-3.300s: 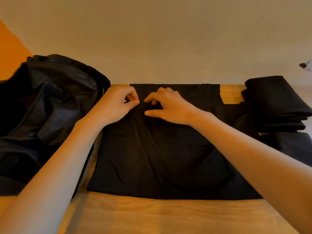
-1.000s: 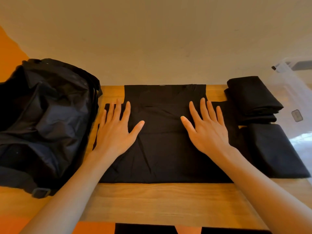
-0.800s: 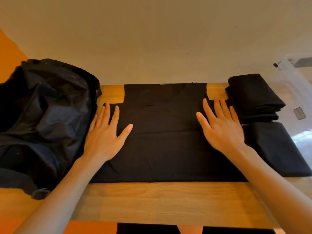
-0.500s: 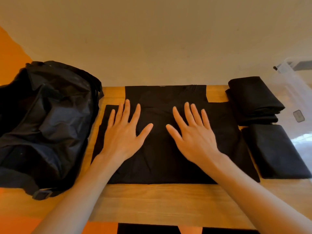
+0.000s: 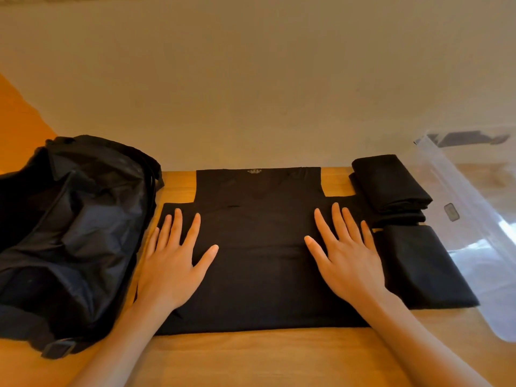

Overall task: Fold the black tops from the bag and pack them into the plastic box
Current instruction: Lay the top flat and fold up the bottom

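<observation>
A black top [image 5: 258,255] lies flat on the wooden table [image 5: 251,358], its lower part doubled up over the chest, neck label at the far edge. My left hand [image 5: 173,263] presses flat on its left side, fingers straight and spread. My right hand [image 5: 344,258] presses flat on its right side in the same way. A black bag [image 5: 69,233] slumps at the table's left end. Two folded black tops sit at the right: a far folded stack [image 5: 391,185] and a near folded top [image 5: 421,266]. The clear plastic box [image 5: 474,233] stands at the far right.
A beige wall [image 5: 251,93] runs close behind the table's far edge. Bare wood shows along the near edge in front of the top. The bag's strap buckle [image 5: 57,349] hangs at the front left.
Both hands have slid outward from the middle of the top toward its sides, staying flat on the cloth. Earlier they pinched the cloth near the collar.
</observation>
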